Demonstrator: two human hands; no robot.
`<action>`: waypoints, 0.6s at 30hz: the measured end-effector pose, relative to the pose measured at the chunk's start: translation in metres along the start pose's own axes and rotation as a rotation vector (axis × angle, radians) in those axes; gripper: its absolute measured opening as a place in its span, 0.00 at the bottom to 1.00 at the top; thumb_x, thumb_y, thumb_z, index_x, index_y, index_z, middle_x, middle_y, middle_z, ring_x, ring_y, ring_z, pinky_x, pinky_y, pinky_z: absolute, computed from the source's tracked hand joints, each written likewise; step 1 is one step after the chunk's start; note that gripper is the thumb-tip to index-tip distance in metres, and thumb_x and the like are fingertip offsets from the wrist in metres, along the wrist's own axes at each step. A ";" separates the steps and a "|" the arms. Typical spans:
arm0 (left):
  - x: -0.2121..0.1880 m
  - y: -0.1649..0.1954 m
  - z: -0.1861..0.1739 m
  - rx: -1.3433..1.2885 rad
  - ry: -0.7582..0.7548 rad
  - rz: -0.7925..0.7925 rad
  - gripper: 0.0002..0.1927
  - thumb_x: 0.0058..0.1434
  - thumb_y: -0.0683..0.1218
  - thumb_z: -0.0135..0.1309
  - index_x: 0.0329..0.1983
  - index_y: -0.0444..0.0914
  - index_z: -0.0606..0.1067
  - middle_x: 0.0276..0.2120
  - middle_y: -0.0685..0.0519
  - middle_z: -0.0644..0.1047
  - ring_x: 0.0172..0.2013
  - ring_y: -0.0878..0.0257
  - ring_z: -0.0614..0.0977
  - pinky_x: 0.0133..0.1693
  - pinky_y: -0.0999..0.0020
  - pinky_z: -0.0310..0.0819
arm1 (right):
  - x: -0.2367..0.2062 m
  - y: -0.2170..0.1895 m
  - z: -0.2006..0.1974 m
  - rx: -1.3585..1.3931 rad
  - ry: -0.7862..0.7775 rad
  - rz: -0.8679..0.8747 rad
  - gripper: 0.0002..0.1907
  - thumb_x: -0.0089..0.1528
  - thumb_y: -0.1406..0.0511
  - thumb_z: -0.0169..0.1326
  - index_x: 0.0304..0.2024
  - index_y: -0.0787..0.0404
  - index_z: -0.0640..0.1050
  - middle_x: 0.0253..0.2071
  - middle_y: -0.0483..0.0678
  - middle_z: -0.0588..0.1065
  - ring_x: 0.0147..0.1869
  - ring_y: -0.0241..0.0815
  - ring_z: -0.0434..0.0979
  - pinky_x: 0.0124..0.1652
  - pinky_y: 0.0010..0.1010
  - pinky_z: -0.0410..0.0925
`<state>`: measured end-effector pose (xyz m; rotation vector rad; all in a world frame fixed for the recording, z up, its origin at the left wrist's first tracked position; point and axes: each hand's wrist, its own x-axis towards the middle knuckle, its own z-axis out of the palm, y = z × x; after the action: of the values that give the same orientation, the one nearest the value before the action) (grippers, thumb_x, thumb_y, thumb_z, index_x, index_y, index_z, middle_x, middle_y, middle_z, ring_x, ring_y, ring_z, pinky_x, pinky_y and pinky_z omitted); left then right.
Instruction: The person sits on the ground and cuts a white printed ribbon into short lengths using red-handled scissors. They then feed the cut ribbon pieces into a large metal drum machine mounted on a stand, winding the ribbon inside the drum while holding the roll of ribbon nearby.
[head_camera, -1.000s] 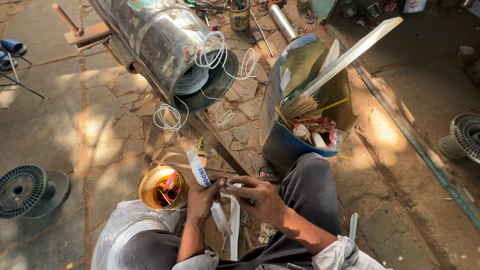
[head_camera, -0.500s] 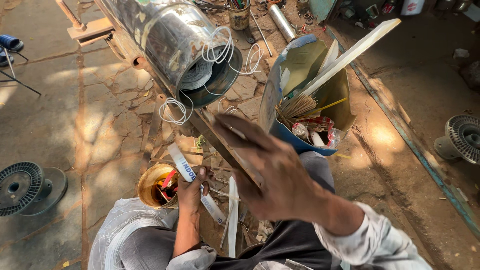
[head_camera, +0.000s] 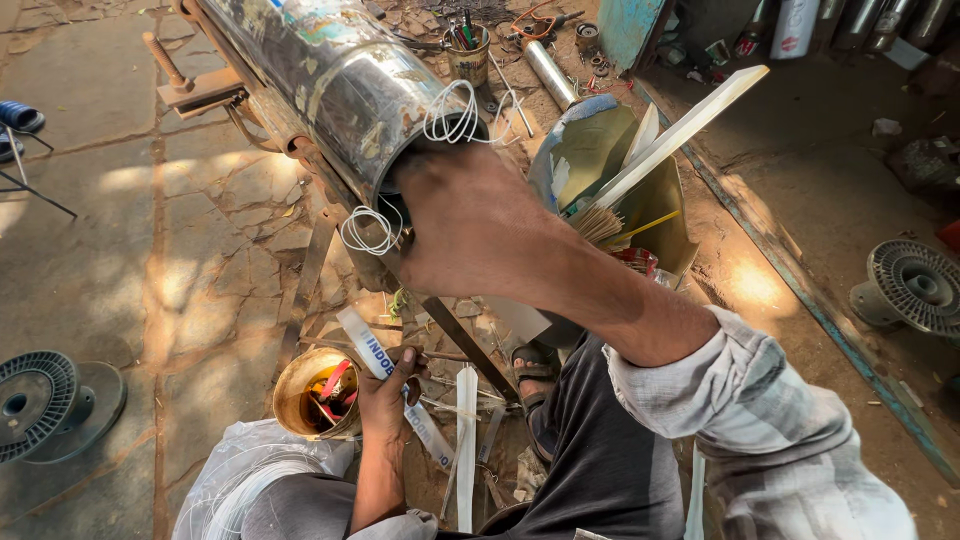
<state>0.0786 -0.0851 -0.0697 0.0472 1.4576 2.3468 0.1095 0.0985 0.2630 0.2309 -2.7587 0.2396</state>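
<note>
On stone paving, head view only. Right hand (head_camera: 470, 225) raised to open mouth of large metal cylinder (head_camera: 330, 75), back of hand toward camera; fingers hidden behind hand, so grip cannot be told, nor whether anything held. White wire loops (head_camera: 452, 118) hanging out of cylinder mouth just above right hand; second bundle of same wire (head_camera: 368, 232) dangling at left of hand, below cylinder rim. Cylinder lying tilted on rusty metal frame (head_camera: 310, 265), shiny and stained, mouth facing wearer.

Left hand (head_camera: 385, 392) low in frame, closed around white flat strip with blue print (head_camera: 372, 352); strip running diagonally from upper left to lower right through fist. Second plain white strip (head_camera: 466, 445) standing roughly upright just right of left hand, apart from it.

Round yellow tin (head_camera: 312, 395) just left of left hand, red and yellow bits inside. Clear plastic bag (head_camera: 250, 480) with white coil beneath tin, against knee. Blue tub (head_camera: 560, 140) behind right forearm, holding long white strips and bundle of thin sticks. Black spool (head_camera: 35, 400) flat on paving at far left, well apart. Finned metal disc (head_camera: 915, 285) at far right. Small can with pens (head_camera: 468, 50) beyond cylinder. Sandalled foot (head_camera: 530, 365) under frame bar.
</note>
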 end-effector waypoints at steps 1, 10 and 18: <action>0.000 0.000 0.000 -0.002 -0.010 0.003 0.11 0.62 0.43 0.61 0.41 0.28 0.81 0.30 0.46 0.82 0.26 0.62 0.81 0.19 0.75 0.60 | 0.002 0.000 0.002 -0.034 -0.011 -0.017 0.16 0.48 0.61 0.63 0.28 0.69 0.80 0.29 0.58 0.78 0.34 0.57 0.82 0.39 0.45 0.75; 0.002 0.002 -0.006 -0.019 0.008 -0.018 0.10 0.62 0.42 0.61 0.40 0.29 0.80 0.30 0.46 0.82 0.26 0.63 0.81 0.19 0.75 0.61 | 0.000 0.004 0.014 -0.124 0.172 -0.101 0.20 0.46 0.59 0.64 0.28 0.72 0.80 0.28 0.58 0.78 0.31 0.54 0.82 0.31 0.45 0.76; 0.005 -0.001 -0.005 -0.044 -0.026 -0.004 0.08 0.63 0.41 0.60 0.40 0.29 0.80 0.30 0.46 0.82 0.26 0.63 0.81 0.18 0.75 0.60 | 0.011 0.007 0.016 -0.185 0.067 -0.142 0.17 0.48 0.58 0.60 0.27 0.68 0.82 0.30 0.58 0.80 0.37 0.53 0.83 0.37 0.45 0.76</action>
<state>0.0736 -0.0876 -0.0739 0.0622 1.3920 2.3653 0.0924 0.1004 0.2511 0.3610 -2.6620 -0.0437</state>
